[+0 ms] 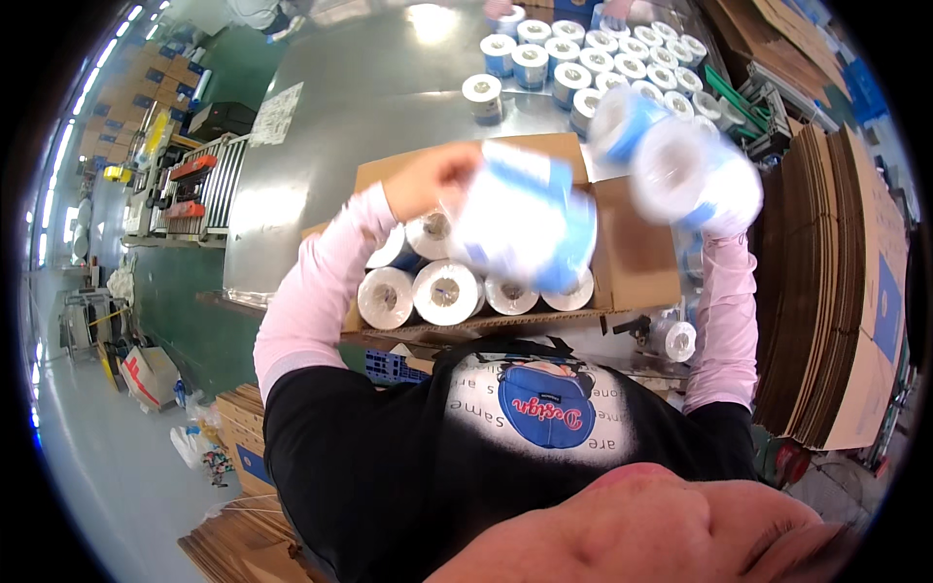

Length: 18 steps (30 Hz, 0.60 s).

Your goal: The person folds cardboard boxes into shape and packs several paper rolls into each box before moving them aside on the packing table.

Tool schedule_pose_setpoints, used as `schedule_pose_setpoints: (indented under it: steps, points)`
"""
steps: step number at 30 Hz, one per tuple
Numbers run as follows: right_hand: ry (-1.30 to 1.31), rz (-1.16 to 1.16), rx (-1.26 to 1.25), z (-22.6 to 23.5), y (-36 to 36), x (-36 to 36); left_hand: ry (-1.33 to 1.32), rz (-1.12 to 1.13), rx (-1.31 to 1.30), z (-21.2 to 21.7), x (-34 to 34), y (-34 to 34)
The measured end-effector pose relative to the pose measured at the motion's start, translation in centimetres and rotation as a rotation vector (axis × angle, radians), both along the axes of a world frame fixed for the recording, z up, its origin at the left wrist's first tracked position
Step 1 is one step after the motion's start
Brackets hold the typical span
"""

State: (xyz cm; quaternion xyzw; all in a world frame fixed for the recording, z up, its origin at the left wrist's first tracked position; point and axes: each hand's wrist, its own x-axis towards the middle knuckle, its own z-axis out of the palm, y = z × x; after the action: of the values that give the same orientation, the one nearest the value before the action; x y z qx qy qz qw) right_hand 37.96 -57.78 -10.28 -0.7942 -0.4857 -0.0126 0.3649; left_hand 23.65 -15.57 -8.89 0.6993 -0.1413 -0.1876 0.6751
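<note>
My left hand point(428, 182) is over the open cardboard box point(637, 238). Its fingers grip the end of a white paper roll in blue-and-white wrap point(525, 219), blurred by motion. Below it, several wrapped rolls point(447, 291) stand in the box, their round ends facing up. Off the box's right side, two more blurred rolls point(695, 180) are in the air at the end of my right arm. My right hand lies hidden behind the nearer one, closed on it as far as I can see.
Many wrapped rolls point(595, 61) stand grouped on the metal table point(340, 87), with another person's hands point(612, 12) at the far edge. Flattened cartons point(816, 282) are stacked at my right. A roller conveyor point(209, 185) is at the left. One roll point(673, 340) lies beside the box's near right corner.
</note>
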Motion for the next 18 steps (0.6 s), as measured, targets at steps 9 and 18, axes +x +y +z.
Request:
schedule_pose_setpoints:
  steps: [9,18]
  points:
    - [-0.308,0.154,-0.604,-4.6,13.0,-13.8,-0.506,-0.158,0.875,-4.3,-9.7,-5.9]
    - [0.398,-0.089,-0.057,-3.2,0.2,-17.3,-0.323,0.467,1.144,1.7,-15.4,7.0]
